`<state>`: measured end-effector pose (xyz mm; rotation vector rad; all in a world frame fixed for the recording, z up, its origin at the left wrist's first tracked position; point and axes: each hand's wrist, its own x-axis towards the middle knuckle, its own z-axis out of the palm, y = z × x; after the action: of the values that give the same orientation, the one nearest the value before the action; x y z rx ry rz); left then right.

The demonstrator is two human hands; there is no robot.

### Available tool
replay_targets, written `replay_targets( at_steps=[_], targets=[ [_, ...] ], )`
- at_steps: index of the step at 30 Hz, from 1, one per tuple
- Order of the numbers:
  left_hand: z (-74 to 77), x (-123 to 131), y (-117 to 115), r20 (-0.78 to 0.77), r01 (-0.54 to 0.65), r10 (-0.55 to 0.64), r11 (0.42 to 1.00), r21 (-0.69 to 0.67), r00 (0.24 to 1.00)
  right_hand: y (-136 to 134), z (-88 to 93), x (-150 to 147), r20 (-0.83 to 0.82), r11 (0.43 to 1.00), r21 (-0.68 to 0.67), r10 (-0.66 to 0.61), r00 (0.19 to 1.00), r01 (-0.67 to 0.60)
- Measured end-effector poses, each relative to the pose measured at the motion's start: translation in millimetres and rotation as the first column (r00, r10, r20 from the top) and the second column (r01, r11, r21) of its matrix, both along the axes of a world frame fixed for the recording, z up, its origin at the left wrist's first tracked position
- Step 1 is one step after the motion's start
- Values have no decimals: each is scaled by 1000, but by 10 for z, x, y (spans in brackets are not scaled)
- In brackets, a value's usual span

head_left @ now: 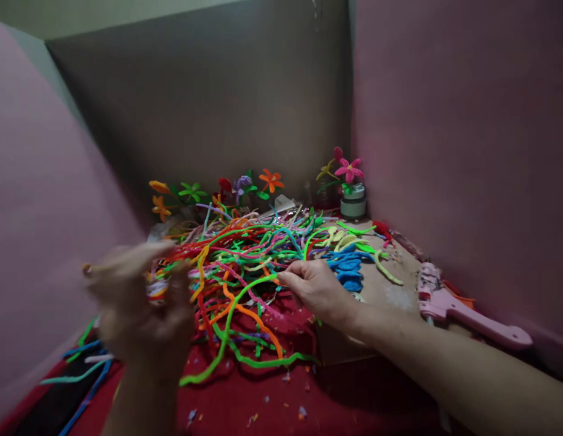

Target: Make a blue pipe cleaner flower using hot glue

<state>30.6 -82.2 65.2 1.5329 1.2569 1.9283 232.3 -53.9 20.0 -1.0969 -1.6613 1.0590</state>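
The left hand (136, 297) is blurred; what its fingers (127, 257) clasp cannot be told. Both forearms run off the bottom edge.

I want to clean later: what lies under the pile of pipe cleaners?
Under the pipe cleaner pile, red cloth shows at its near edge and brown board at its right. The middle is covered.

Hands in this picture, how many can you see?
2. The left hand, blurred, is raised at the left edge of the pipe cleaner pile; the right hand is mid-frame, pinching a green pipe cleaner. No others show.
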Motion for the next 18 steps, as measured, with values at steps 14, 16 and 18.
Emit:
replay_targets(
  at_steps=[14,16,18],
  targets=[
    [-275,444,49,-607,112,-252,959,-259,753,39,34,-2,-433,994,-58,57,900,-91],
    [-282,464,53,-585,134,-299,942,-308,754,59,24,0,-465,993,-79,39,884,-85],
    [-299,476,65,-548,158,-347,919,-362,762,83,-1,2,-508,985,-120,45,860,-122]
  ],
)
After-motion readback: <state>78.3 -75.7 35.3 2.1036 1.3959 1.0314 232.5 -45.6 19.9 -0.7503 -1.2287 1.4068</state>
